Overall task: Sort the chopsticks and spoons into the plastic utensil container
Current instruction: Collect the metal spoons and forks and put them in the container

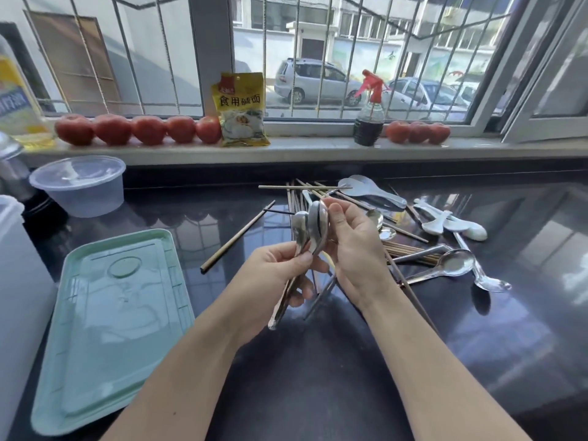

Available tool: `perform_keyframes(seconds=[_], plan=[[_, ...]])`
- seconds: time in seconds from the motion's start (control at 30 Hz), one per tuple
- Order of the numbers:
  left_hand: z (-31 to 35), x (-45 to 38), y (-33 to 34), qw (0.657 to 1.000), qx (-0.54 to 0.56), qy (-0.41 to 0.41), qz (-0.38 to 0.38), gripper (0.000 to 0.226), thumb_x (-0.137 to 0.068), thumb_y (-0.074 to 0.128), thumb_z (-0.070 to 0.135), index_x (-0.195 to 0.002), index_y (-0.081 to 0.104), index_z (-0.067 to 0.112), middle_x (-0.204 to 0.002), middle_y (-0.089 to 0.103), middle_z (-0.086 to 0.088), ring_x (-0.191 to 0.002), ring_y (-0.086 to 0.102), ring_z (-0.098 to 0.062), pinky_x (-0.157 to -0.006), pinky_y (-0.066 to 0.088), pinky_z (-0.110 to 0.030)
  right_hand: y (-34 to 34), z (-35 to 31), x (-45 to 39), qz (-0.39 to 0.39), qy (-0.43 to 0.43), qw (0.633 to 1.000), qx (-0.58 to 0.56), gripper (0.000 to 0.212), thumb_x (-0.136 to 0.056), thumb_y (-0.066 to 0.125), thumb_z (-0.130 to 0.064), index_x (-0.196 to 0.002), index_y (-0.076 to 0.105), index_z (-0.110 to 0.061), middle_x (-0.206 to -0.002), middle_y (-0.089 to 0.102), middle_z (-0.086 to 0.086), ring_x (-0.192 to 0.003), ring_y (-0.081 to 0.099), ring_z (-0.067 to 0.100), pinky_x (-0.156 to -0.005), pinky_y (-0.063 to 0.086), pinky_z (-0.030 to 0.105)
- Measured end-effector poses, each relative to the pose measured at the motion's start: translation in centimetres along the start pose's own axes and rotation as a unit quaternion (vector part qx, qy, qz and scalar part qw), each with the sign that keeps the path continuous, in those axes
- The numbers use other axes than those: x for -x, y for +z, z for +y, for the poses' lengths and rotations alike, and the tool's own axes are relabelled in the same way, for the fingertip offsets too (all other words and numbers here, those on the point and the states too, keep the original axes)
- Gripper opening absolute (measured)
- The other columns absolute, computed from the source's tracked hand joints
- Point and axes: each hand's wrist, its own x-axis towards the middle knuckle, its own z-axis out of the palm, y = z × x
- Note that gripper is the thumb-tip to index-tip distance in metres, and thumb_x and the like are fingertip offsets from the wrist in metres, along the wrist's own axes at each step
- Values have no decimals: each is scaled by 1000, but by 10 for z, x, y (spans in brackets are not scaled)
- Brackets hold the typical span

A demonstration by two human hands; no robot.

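Observation:
My left hand point(270, 275) grips a bunch of metal spoons point(300, 230) by their handles, bowls up, above the dark counter. My right hand point(353, 246) pinches the bowl of one metal spoon point(319, 224) against that bunch. Behind the hands lies a heap of wooden chopsticks point(305, 194), more metal spoons point(455, 264) and white spoons point(445, 221). One chopstick point(237, 238) lies apart to the left. The green plastic utensil container point(111, 323) sits flat at the left with nothing in it.
A clear plastic tub point(79, 183) stands at the back left. Tomatoes point(140, 128), a yellow packet point(240, 109) and a red-topped spray bottle point(369, 119) line the window sill. A white box point(12, 281) stands at the left edge.

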Motion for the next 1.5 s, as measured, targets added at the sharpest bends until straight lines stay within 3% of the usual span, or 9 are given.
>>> perform_keyframes(seconds=[0.1, 0.2, 0.37, 0.5, 0.73, 0.9, 1.1, 1.27, 1.5], plan=[[3, 0, -4, 999, 47, -25, -12, 24, -103, 53, 10, -108, 77, 10, -100, 74, -13, -59, 57, -20, -54, 42, -25, -2, -2, 3, -60, 18, 997, -37, 17, -98, 60, -31, -104, 72, -22, -100, 71, 25, -84, 68, 33, -62, 58, 35], [3, 0, -6, 997, 54, -45, -22, 25, -103, 54, 10, -104, 79, 12, -105, 74, -18, -62, 61, -22, -52, 44, -26, -3, -2, 4, -89, 36, 994, -49, 12, -98, 61, -27, -100, 71, -20, -98, 74, 22, -90, 71, 36, -62, 58, 32], [3, -2, -11, 997, 52, -55, 30, 28, -106, 51, 14, -100, 79, 12, -109, 76, -18, -87, 76, -33, -62, 61, -37, -9, -2, 0, -27, 60, 993, -98, 25, -94, 67, -20, -111, 62, -3, -82, 66, 10, -73, 63, 20, -69, 56, 30], [0, -5, -17, 993, -2, -57, 99, 28, -108, 47, 15, -100, 72, 6, -94, 78, -15, -86, 77, -37, -64, 63, -42, -18, -7, -4, 19, 64, 986, -155, 18, -93, 64, -17, -106, 64, -4, -80, 64, 9, -73, 62, 19, -69, 57, 28], [0, -5, -16, 996, 16, -50, 76, 26, -108, 46, 16, -106, 69, 3, -97, 78, -19, -88, 77, -38, -61, 60, -36, -22, -9, -5, 35, 77, 984, -157, 9, -98, 60, -13, -99, 67, -7, -78, 64, 8, -69, 60, 17, -60, 56, 25], [0, -3, -14, 996, 35, -48, 61, 28, -107, 49, 13, -101, 73, 2, -97, 76, -20, -87, 76, -41, -63, 63, -41, -23, -5, -6, 16, 78, 983, -164, 11, -98, 60, -13, -103, 65, -5, -79, 62, 9, -71, 59, 17, -65, 56, 25], [-6, -4, -8, 999, -18, -24, 18, 25, -102, 58, 9, -97, 81, 17, -79, 71, -12, -73, 68, -19, -60, 56, -25, -21, 2, -8, 17, 77, 977, -198, 9, -93, 67, -12, -98, 67, -4, -78, 61, 6, -71, 59, 13, -67, 57, 24], [-10, -6, -8, 999, -39, -5, 33, 23, -97, 60, -4, -103, 77, 10, -70, 62, -8, -63, 57, -15, -54, 46, -23, -20, 4, -8, 22, 68, 979, -192, 25, -87, 71, -16, -107, 64, -3, -80, 64, 5, -70, 62, 13, -69, 57, 25], [-6, -4, -11, 997, -66, -2, 33, 25, -98, 56, -8, -109, 74, 4, -101, 78, -14, -77, 73, -20, -62, 56, -24, -15, 2, -3, 7, 74, 986, -151, 34, -83, 71, -18, -113, 63, -2, -87, 64, 8, -76, 62, 15, -73, 57, 26]])
